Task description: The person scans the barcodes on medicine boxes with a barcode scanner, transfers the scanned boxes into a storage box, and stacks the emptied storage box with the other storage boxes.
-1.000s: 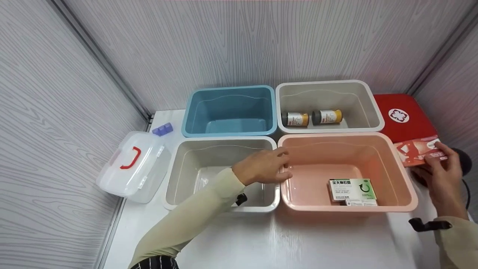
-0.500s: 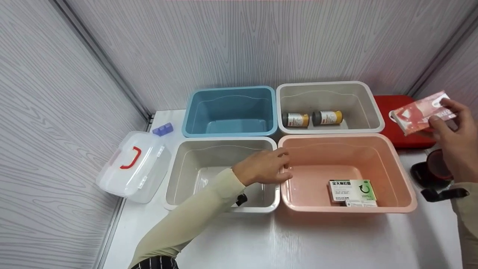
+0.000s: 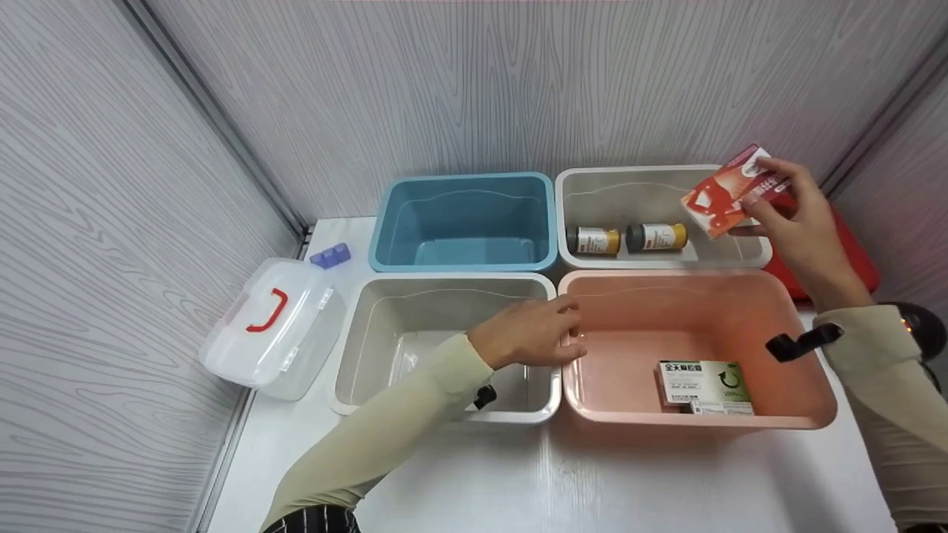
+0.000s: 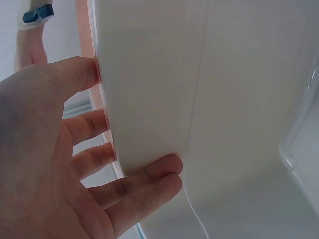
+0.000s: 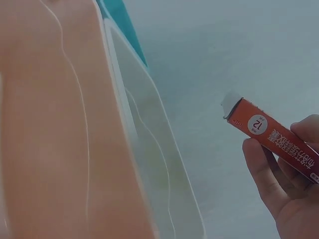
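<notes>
- A translucent case with a red handle is positioned at far left; a purple block is located just beside it.
- The blue bin is placed behind the front grey bin.
- The left hand is rested at the adjoining rims of the front grey and pink bins, fingers spread and slightly bent.
- Two bottles are laid in the rear grey bin; their labels cannot be read.
- A green-and-white carton marked "全天麻胶囊" is contained in the pink bin.
- The red carton, marked "OTC", "12" and "布洛芬缓释胶囊", is held aloft, its long axis diagonal and its free end directed left and downward in the head view. The rear grey bin's right part is obscured by it.
- The red carton is pinched between thumb and fingers of the right hand.
- A red pouch is partly hidden by that hand.
</notes>
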A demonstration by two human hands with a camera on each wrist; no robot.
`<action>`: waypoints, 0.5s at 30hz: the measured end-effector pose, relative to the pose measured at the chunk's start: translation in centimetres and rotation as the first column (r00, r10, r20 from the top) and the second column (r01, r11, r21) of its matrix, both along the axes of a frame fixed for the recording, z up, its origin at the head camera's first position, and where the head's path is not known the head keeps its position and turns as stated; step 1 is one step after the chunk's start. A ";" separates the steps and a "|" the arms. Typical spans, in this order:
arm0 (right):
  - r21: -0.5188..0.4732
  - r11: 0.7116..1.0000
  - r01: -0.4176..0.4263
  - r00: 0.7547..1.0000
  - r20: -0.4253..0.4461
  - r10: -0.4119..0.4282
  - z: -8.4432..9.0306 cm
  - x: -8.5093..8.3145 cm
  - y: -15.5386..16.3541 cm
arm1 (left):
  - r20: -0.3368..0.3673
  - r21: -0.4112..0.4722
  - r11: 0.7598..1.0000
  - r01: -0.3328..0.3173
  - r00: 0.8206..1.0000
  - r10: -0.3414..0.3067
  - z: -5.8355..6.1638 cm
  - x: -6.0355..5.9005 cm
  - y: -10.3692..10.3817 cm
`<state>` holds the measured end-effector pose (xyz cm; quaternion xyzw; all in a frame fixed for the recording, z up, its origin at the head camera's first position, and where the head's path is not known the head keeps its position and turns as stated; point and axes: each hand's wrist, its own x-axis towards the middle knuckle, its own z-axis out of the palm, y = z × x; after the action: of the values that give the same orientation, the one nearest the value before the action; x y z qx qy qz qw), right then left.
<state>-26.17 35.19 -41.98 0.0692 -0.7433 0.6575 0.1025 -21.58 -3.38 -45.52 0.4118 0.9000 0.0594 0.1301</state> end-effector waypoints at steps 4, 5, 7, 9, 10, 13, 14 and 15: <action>0.119 0.993 -0.017 1.000 0.002 0.017 0.3 -1.4 -2.9 | 0.000 -0.009 1.000 -0.001 1.000 0.001 0.0 0.0 0.0; 0.143 0.989 -0.023 1.000 0.005 0.022 0.4 -1.8 -3.6 | -0.001 -0.011 1.000 0.000 1.000 0.000 0.0 0.0 0.1; 0.149 0.987 -0.051 0.999 0.017 0.049 0.5 -2.5 -4.9 | 0.001 -0.010 1.000 -0.001 1.000 0.001 0.0 0.0 0.1; 0.159 0.984 -0.081 0.997 0.024 0.078 0.4 -3.1 -6.2 | 0.002 -0.005 1.000 -0.002 1.000 0.002 0.0 0.1 0.2; 0.144 0.985 -0.099 0.995 0.025 0.096 0.3 -3.5 -6.8 | 0.001 -0.005 1.000 0.001 1.000 -0.001 0.0 0.1 0.3; 0.132 0.982 -0.138 0.990 0.016 0.137 -0.1 -4.4 -8.8 | -0.001 -0.009 1.000 0.006 1.000 -0.006 -0.1 0.2 0.5; 0.112 0.982 -0.154 0.988 0.012 0.154 -0.3 -4.7 -9.6 | -0.003 -0.011 1.000 0.006 1.000 -0.006 -0.1 0.2 0.5; 0.097 0.981 -0.168 0.986 0.009 0.168 -0.5 -5.0 -10.3 | -0.004 -0.015 1.000 0.007 1.000 -0.007 -0.1 0.2 0.6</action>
<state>-31.21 24.88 -42.47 0.1363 -0.7659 0.6268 0.0430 -21.42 -2.77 -45.61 0.4142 0.8992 0.0511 0.1316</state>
